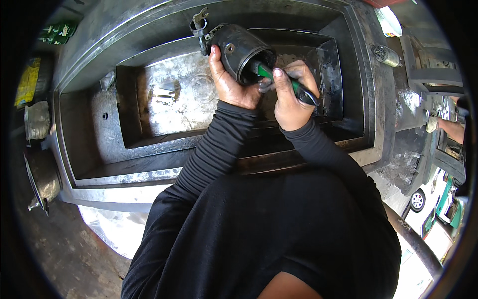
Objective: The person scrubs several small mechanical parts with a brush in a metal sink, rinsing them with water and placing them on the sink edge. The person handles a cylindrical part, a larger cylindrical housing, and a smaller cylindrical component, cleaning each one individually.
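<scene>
Over a metal wash tub, my left hand (231,88) is wrapped round the underside of a dark cylindrical metal housing (238,46). Its open end faces right, toward my other hand, and a forked metal piece (200,24) sticks up at its left end. My right hand (295,99) grips a tool with a green and black handle (265,71). That tool reaches into the open end of the housing; its working tip is hidden inside, so its exact kind does not show. Both hands look smeared with dark grime.
The tub's broad metal rim (134,192) surrounds a sunken inner tray (184,107). A metal can (386,55) and a white container (389,22) stand beyond its right side. A round metal pot (42,174) is at the left. Another person's gloved hand (432,123) shows at far right.
</scene>
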### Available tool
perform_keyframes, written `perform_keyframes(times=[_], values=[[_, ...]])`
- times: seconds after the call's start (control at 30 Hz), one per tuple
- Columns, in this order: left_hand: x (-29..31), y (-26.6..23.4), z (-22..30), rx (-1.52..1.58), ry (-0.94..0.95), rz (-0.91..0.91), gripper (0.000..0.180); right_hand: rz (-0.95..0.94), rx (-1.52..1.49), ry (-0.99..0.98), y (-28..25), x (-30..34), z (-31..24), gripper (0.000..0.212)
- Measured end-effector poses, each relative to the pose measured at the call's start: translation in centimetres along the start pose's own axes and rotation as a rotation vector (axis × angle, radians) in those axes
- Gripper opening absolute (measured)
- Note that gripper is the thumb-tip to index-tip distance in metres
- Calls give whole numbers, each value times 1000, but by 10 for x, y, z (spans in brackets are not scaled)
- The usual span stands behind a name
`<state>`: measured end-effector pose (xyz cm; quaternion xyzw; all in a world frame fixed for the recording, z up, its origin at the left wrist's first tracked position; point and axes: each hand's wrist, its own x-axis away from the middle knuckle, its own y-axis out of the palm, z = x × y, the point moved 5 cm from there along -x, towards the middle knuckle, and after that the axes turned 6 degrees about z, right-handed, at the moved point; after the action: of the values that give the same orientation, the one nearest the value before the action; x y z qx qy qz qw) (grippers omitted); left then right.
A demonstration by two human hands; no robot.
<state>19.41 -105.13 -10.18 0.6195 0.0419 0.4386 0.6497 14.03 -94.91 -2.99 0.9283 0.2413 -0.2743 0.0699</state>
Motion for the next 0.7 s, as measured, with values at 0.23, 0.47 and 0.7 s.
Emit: perform_keyframes(times=[0.23, 0.47, 0.7], values=[[3, 7, -2, 43, 25, 11, 60, -18, -38, 181, -15, 9, -14, 18], [13, 9, -5, 42, -44, 11, 56, -75, -15, 144, -30, 13, -23, 10], [18, 9, -16, -46, -42, -9, 59, -177, 221, 4, -27, -1, -31, 10]])
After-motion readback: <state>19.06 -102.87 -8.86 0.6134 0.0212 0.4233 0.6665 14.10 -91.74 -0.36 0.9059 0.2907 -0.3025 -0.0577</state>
